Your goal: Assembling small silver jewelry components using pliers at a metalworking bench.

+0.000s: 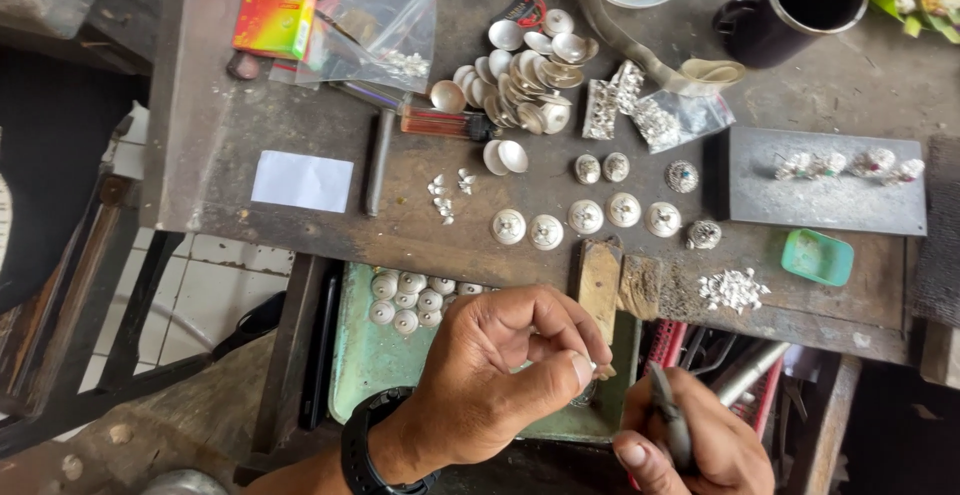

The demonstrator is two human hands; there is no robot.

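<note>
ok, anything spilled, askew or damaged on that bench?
Nothing looks spilled or broken. The silver domes sit in a loose heap, while the finished round pieces lie in a row. The wooden bench top is worn and stained. The left hand pinches something tiny.

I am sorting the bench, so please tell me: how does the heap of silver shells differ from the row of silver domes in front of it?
The heap of silver shells is piled and overlapping; the row of silver domes lies spaced out in a line. The shells are plain, many showing hollow insides; the domes lie rounded side up, each with a small piece on top. Both are round, silver-coloured and rest on the workbench.
</note>
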